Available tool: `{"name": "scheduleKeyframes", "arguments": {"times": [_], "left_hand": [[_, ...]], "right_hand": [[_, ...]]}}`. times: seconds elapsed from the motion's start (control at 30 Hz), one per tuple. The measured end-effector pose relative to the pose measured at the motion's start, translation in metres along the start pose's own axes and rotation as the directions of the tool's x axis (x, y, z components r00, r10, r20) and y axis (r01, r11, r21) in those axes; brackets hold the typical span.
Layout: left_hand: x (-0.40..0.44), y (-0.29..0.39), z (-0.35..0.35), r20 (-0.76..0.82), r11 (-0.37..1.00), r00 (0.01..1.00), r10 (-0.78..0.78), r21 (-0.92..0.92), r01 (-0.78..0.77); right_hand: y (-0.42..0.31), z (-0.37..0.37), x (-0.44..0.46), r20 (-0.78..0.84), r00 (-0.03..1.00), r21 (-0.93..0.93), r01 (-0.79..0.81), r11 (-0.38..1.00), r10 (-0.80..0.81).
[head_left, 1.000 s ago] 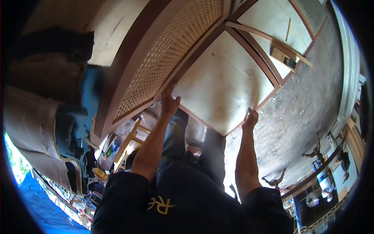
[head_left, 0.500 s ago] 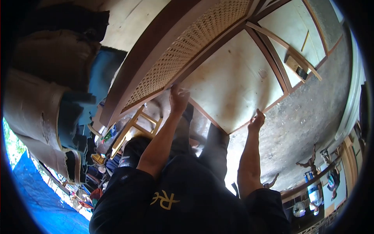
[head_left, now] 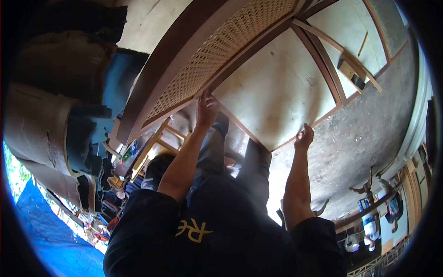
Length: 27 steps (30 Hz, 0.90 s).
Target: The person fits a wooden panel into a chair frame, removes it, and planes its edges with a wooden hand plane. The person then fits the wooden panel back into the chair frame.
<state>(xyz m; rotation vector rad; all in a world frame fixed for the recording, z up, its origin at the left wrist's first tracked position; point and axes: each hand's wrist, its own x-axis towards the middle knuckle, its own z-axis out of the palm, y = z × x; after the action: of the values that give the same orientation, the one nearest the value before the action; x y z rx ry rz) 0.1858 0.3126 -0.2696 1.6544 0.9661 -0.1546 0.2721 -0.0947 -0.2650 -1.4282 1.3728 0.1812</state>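
A brown wooden furniture frame (head_left: 340,102) spans the upper middle, its white flat panel (head_left: 277,83) marked with a few small spots. Along its left side rises a section with woven cane mesh (head_left: 203,64) between dark wooden rails. My left hand (head_left: 207,110) is at the panel's near left corner, its fingers curled over the rail under the mesh. At the panel's near right edge, my right hand (head_left: 303,137) is closed on the thin frame edge, thumb side up. The undersides of both grips are hidden.
A wooden strip (head_left: 339,48) with a small block lies across the farther panel. Rolled brown sheets (head_left: 37,124) and torn blue-grey material (head_left: 122,87) stand at left. A wooden stool-like frame (head_left: 152,150) is near my legs. Several people and a fan (head_left: 351,243) appear lower right.
My left hand has moved slightly up along the rail, with its fingers spread over it more. My right hand stays at the panel edge. The view has shifted a little.
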Motion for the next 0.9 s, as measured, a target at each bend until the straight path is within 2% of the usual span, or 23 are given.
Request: {"name": "scheduleKeyframes", "arguments": {"times": [0.1,0.17,0.23,0.3,0.4,0.5,0.67,0.8,0.9], "left_hand": [[-0.002,0.001,-0.005,0.079,0.994,0.996,-0.048,0.101,0.04],[0.002,0.006,-0.007,0.117,0.995,0.988,-0.099,0.013,0.098],[0.003,0.004,-0.007,0.124,0.996,0.988,-0.092,0.02,0.09],[0.002,0.004,-0.009,0.097,0.992,0.995,-0.025,0.125,0.012],[0.004,0.008,-0.011,0.094,0.998,0.994,-0.051,0.03,0.049],[0.013,-0.01,-0.01,0.075,0.99,0.997,-0.004,0.14,-0.006],[0.014,-0.025,-0.004,0.046,0.981,0.999,0.012,0.192,-0.02],[0.01,-0.008,-0.006,0.017,0.944,0.989,0.144,0.296,-0.143],[0.01,0.008,-0.008,0.022,0.935,0.991,0.132,0.33,-0.131]], "right_hand": [[0.001,-0.003,0.001,0.037,0.999,0.019,0.0,1.0,-0.001],[0.0,-0.001,0.001,0.044,0.999,0.018,0.0,1.0,-0.001],[-0.001,-0.001,0.0,0.04,0.999,0.002,-0.007,1.0,0.006],[-0.001,-0.001,-0.001,0.04,0.999,-0.001,0.005,1.0,-0.005],[0.002,-0.001,0.0,0.047,0.999,-0.021,0.006,1.0,-0.005],[0.004,-0.002,0.002,0.053,0.999,-0.028,0.01,1.0,-0.009],[0.003,-0.002,0.001,0.025,1.0,-0.051,0.01,0.999,-0.009],[0.004,-0.004,0.0,0.074,0.997,-0.016,-0.004,1.0,0.005],[0.007,-0.003,0.001,0.047,0.998,-0.05,0.046,0.998,-0.043]]}}
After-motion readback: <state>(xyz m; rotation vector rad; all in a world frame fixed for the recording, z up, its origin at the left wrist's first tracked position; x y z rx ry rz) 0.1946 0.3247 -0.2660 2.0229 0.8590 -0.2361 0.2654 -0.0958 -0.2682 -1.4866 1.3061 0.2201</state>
